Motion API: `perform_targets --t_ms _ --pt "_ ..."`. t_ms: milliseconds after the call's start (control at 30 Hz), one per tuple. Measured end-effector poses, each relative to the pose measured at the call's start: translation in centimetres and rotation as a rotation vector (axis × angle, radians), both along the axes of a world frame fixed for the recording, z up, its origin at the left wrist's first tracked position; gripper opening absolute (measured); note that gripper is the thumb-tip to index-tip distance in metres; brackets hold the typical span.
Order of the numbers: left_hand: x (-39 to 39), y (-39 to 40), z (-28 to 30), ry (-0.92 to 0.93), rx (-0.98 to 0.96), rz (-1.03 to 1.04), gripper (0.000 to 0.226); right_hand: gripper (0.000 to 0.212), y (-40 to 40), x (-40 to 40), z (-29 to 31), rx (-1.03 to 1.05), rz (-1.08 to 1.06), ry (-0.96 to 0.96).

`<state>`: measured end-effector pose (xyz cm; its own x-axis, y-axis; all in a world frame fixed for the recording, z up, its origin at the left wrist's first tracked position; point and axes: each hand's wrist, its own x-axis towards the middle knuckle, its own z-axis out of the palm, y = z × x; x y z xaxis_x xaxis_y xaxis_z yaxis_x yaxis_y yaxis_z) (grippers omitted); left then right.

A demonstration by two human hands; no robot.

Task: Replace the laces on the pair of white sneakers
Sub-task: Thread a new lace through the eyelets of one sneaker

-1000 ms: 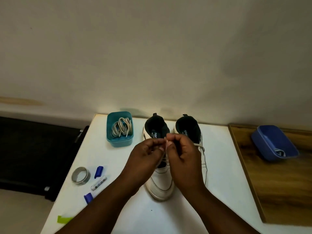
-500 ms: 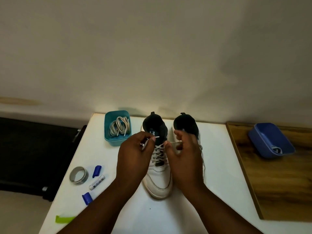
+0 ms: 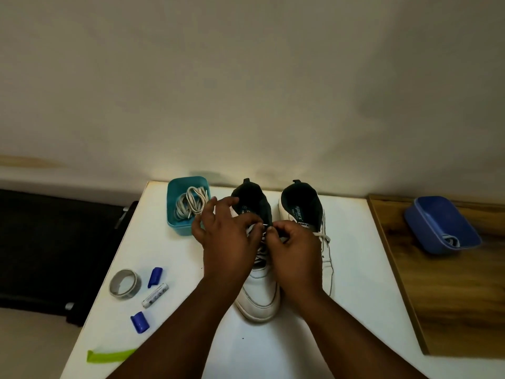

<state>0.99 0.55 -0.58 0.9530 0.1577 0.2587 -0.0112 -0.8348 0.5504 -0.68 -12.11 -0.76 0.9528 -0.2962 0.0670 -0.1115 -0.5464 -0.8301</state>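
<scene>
Left sneaker (image 3: 259, 296) stands on desk (image 3: 355, 269), toe toward the person, beside right sneaker (image 3: 314, 214). Left hand (image 3: 229, 242) and right hand (image 3: 295, 250) each pinch its lace (image 3: 250, 231) at the top eyelets.

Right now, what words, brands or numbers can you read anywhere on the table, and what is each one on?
"sparx": on the insole of the right sneaker.
"sparx": again on that sneaker's tongue tag, small.
Left sneaker insole: a round mark, too blurred to read.
Battery: print on its label, too small to read.
Nothing else bears text.
</scene>
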Motion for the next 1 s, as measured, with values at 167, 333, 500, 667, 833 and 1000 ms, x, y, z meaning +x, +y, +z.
perform_targets --t_ms 167,333,500,667,833,1000 --pt "0.44 -0.28 -0.22 0.085 -0.090 0.001 0.011 0.012 -0.62 0.01 0.06 0.103 0.023 0.012" --pt "0.40 -0.41 0.28 0.061 -0.090 0.009 0.010 0.015 -0.55 0.12 0.06 0.105 0.030 0.023" --pt "0.51 -0.53 0.40 0.055 -0.098 0.014 0.011 0.013 -0.71 0.10 0.17 0.119 0.042 0.025" --pt "0.42 -0.54 0.38 0.043 -0.095 -0.001 0.012 0.011 -0.58 0.06 0.39 0.125 0.049 0.023" --pt "0.33 -0.52 0.39 0.053 -0.103 -0.018 0.013 0.012 -0.76 0.07 0.52 0.122 0.081 0.022" --pt "0.46 -0.23 0.23 0.035 -0.081 -0.045 0.013 0.015 -1.02 0.28 0.38 0.054 0.129 0.006"
